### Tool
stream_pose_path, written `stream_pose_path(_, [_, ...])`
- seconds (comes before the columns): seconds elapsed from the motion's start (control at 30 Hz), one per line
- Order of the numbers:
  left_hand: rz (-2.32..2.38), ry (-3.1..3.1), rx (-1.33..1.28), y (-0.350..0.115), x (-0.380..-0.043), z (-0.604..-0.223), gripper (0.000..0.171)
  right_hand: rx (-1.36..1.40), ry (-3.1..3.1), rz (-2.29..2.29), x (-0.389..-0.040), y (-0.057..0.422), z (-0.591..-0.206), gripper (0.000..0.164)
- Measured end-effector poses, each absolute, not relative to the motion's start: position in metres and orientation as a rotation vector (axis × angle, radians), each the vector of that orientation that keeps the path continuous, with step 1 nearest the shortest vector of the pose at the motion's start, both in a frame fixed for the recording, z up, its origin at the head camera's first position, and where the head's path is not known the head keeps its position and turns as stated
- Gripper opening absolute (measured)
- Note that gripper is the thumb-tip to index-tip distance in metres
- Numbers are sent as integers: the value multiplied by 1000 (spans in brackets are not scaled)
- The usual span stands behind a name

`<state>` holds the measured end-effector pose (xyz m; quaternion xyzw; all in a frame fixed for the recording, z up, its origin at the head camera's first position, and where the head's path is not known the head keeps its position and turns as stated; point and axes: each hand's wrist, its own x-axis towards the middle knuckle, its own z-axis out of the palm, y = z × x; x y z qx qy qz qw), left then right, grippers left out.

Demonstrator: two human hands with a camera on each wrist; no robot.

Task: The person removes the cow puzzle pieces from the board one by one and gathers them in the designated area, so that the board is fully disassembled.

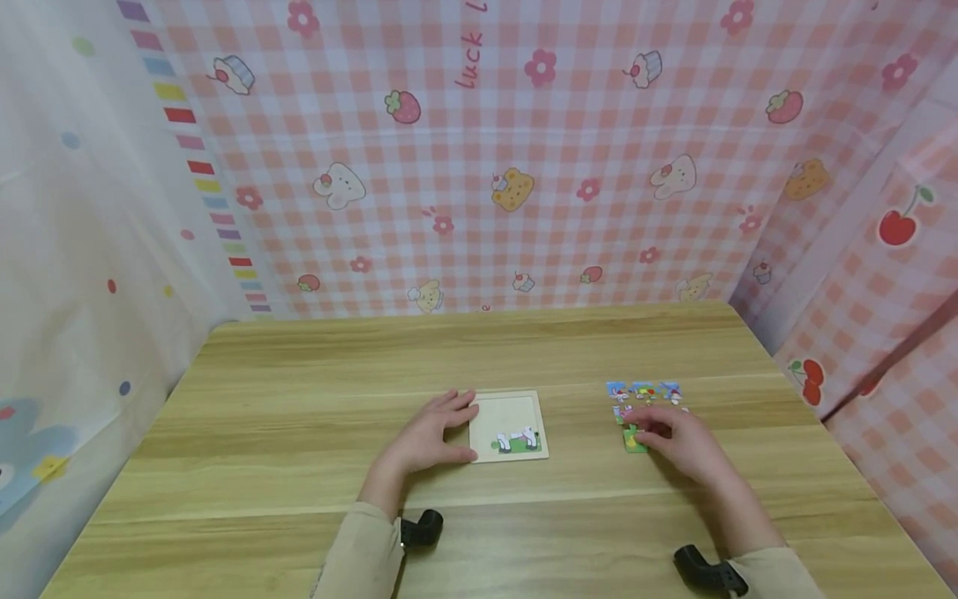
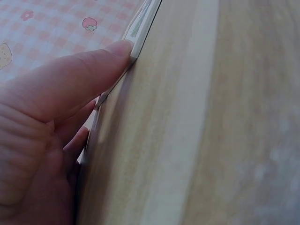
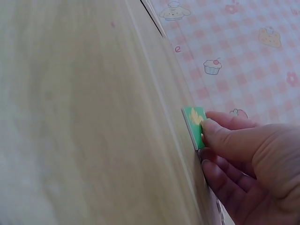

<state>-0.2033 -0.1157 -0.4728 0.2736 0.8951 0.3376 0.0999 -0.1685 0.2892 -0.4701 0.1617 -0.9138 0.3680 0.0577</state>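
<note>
A square wooden puzzle tray (image 1: pixel 508 397) lies on the table, with a few joined pieces (image 1: pixel 516 441) showing white legs on green in its lower right part. My left hand (image 1: pixel 430 437) rests at the tray's left edge, thumb near the close corner and fingers spread toward the far one. In the left wrist view, the thumb (image 2: pixel 89 70) touches the tray's rim. My right hand (image 1: pixel 677 441) pinches a green puzzle piece (image 3: pixel 194 124) with a yellow shape on it, between thumb and fingers. The piece is low, close to the tabletop; contact I cannot tell.
Several loose colourful puzzle pieces (image 1: pixel 644 391) lie beyond my right hand, some partly hidden by it. The wood-grain table (image 1: pixel 299 374) ends at a pink checked cloth (image 1: pixel 449 150) behind, with more cloth hanging at both sides.
</note>
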Motion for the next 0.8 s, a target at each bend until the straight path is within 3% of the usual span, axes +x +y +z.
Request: stream_pose_path(0.8, [1023,2647,799,-117,-204,-476,72,505,-2686,963,-168,278,-465,21])
